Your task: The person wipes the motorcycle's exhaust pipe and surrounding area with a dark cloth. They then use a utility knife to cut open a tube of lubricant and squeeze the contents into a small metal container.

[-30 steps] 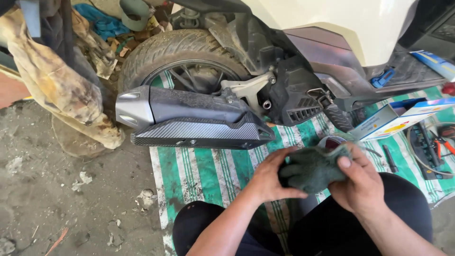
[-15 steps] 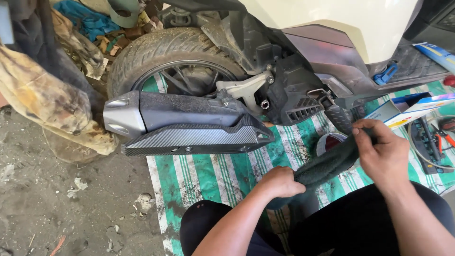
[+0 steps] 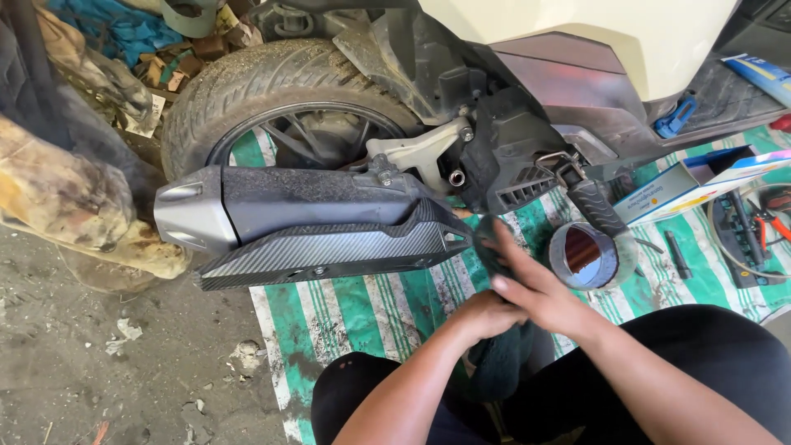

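Right fingers: the right hand (image 3: pixel 540 288) has its fingers (image 3: pixel 504 247) stretched out and fairly close together, laid over a dark green cloth (image 3: pixel 494 247) and pressing on it; the thumb lies low toward the other hand.
Left fingers: the left hand (image 3: pixel 486 317) is curled into a loose fist around the lower part of the cloth; the fingertips are tucked under and cannot be made out.
Cloth: it runs from just below the front tip of the exhaust guard (image 3: pixel 329 251) down between the two hands to the person's lap, where it hangs dark and bunched.
Right arm pose: the forearm comes in from the lower right, wrist bent, palm facing down and toward the exhaust guard.
Left arm pose: the forearm rises from the bottom edge, angled up and right, its hand just beneath the right one, touching it.
Hidden or cut off: the right palm covers much of the cloth's middle; both elbows fall outside the picture; the cloth's lower end blends into the black trousers.
Exhaust guard: black, ribbed, lying under the silver-tipped muffler (image 3: pixel 272 202), left of the hands.
Rear tyre (image 3: pixel 272 82): above and behind the exhaust guard.
Tape roll (image 3: pixel 585 255): right of the exhaust guard, just beside the right hand, on the green striped mat (image 3: pixel 346 309).
Open box (image 3: pixel 692 185): further right, well apart from the exhaust guard.
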